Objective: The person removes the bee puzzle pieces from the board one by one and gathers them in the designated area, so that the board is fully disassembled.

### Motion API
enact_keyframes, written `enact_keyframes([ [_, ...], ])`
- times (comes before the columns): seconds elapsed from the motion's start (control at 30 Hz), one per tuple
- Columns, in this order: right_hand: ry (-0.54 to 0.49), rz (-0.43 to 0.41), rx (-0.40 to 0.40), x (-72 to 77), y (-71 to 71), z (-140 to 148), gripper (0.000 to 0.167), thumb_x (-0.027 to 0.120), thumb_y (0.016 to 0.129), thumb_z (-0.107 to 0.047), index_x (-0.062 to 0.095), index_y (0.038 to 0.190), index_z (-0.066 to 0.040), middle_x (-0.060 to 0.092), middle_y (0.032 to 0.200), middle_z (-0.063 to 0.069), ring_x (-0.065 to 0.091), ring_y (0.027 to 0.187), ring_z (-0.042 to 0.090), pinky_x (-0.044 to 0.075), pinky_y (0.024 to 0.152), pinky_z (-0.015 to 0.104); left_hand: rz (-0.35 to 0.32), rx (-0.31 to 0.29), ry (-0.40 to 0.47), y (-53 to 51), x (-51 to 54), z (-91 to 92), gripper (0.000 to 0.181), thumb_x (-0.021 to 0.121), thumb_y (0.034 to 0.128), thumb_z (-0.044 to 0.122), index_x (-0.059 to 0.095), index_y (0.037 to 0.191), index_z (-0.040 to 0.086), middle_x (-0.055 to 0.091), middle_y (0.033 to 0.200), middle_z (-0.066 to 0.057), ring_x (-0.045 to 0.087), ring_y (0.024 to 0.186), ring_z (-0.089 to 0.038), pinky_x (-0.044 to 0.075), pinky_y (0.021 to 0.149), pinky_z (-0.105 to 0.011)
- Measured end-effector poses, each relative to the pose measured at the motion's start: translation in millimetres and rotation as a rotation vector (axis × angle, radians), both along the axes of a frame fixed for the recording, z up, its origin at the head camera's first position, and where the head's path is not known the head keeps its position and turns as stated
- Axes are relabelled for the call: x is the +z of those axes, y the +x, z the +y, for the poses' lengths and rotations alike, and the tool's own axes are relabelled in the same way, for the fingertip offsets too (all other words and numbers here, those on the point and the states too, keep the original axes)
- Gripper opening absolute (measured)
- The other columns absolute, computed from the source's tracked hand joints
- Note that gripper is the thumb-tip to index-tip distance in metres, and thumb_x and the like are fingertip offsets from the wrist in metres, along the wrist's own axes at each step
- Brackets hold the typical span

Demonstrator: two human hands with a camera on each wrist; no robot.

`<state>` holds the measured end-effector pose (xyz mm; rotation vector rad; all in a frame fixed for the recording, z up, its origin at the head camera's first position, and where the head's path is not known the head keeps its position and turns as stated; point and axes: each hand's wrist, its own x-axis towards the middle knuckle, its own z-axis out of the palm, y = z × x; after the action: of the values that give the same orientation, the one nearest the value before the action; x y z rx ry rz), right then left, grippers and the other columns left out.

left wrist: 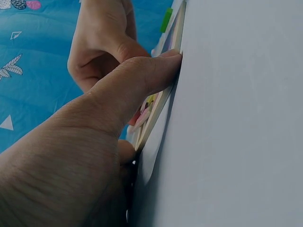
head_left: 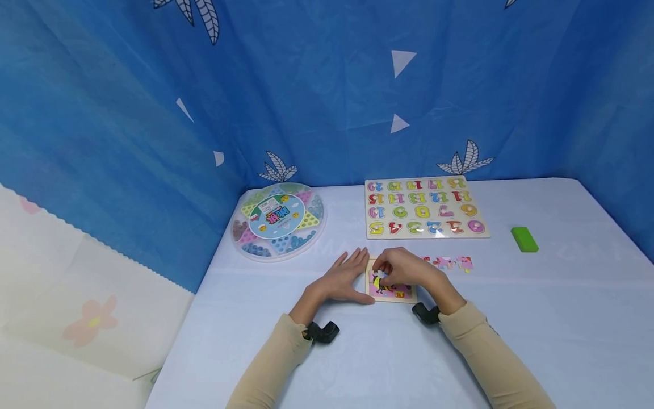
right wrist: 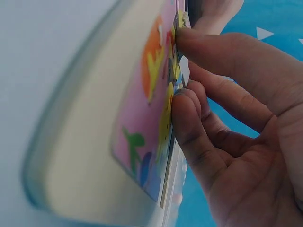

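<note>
A small square jigsaw puzzle lies on the table, with a yellow-and-black bee-like figure on pink and a pale wooden frame. Along its left side rests my left hand, fingers spread, with the thumb against the near edge of the frame. My right hand is over the upper left of the picture, pinching a puzzle piece between thumb and fingers. Much of that piece is hidden by the fingers. Several loose puzzle pieces lie in a row to the right, partly behind the right hand.
Behind the hands sits a wooden number board with coloured numerals. A round board game case stands at the back left. Farther right lies a green block. Blue patterned cloth hangs behind the white-covered table.
</note>
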<state>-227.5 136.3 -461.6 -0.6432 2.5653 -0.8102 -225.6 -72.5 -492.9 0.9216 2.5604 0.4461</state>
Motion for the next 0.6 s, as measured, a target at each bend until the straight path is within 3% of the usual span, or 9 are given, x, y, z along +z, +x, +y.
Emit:
enact_keyframes([
  [0.6, 0.016, 0.025, 0.023, 2.5, 2.0, -1.5, 0.029, 0.082, 0.077, -0.015, 0.073, 0.104, -0.009, 0.063, 0.085, -0.002, 0.053, 0.076, 0.012, 0.051, 0.07, 0.022, -0.003, 0.005, -0.026, -0.9, -0.7, 0.6, 0.111, 0.068, 0.0791, 0.064, 0.007, 0.157, 0.012, -0.002, 0.166, 0.002, -0.007, 0.153, -0.012, -0.005, 0.126, -0.039],
])
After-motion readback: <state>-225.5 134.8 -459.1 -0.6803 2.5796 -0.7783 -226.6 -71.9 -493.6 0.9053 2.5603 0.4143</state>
